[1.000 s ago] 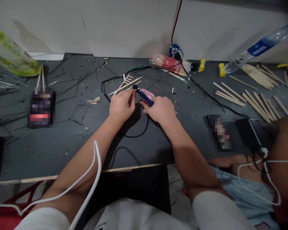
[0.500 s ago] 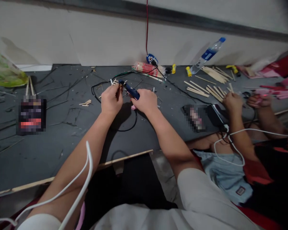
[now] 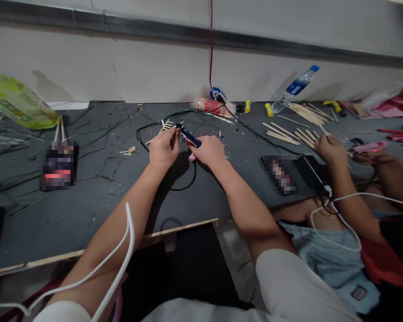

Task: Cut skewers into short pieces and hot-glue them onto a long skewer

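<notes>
My right hand (image 3: 210,151) is wrapped around a dark blue corded tool (image 3: 190,137), which looks like a hot glue gun. A pink part (image 3: 192,157) shows beneath it, and its nose points left towards my other hand. My left hand (image 3: 164,146) is closed in a pinch close to that nose; the fingers hide what they hold. Just behind my left hand, short wooden sticks (image 3: 167,125) stick out in a row. A small pile of cut sticks (image 3: 129,150) lies to the left on the dark table (image 3: 121,214).
A black cord (image 3: 138,136) loops around my work. At left are a green bottle (image 3: 20,105) and a phone (image 3: 58,167). To the right lie another phone (image 3: 278,175), loose sticks (image 3: 282,134), a water bottle (image 3: 293,89) and a co-worker's hands (image 3: 331,150), one with a pink glue gun (image 3: 372,147).
The whole view has shifted, so things sit slightly lower and further right. My hands keep nearly the same pose, with the blue tool still beside my left fingers.
</notes>
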The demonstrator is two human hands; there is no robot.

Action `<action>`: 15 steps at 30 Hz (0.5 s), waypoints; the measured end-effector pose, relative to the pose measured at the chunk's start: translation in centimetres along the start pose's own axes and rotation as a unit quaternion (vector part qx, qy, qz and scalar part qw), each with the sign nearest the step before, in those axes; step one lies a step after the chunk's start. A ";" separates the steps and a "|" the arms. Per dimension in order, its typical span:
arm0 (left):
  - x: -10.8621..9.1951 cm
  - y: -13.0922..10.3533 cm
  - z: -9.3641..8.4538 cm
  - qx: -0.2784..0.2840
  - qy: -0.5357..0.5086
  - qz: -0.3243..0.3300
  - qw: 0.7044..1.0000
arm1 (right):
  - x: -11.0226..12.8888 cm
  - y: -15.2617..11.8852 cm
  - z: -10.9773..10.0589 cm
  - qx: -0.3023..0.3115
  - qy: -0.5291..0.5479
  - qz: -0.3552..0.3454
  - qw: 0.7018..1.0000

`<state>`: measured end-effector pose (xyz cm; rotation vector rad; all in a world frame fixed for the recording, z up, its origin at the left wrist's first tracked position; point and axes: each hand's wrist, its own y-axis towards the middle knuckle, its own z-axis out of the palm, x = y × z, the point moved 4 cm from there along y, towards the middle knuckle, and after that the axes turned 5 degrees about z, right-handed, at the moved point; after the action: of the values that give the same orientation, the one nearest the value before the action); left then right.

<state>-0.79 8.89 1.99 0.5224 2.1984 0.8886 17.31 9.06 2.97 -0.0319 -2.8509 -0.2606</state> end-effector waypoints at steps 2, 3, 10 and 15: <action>-0.4 0.6 0.4 0.008 0.004 -0.003 1.000 | -0.6 0.5 -0.3 -0.014 -0.001 0.003 1.000; -0.7 1.0 0.5 0.008 0.004 0.000 1.000 | -0.9 0.7 -0.6 -0.028 0.003 0.005 1.000; -1.8 2.5 -1.3 0.032 -0.088 -0.039 0.995 | -3.6 1.1 -2.7 -0.167 0.028 0.049 0.984; -0.4 0.6 -2.9 0.089 -0.331 -0.246 0.907 | -3.7 1.0 -1.6 -0.112 0.053 0.037 0.992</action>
<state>-2.54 7.78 4.14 0.2688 1.6578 0.1880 21.35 9.78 3.59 -0.1625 -2.6949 -0.5478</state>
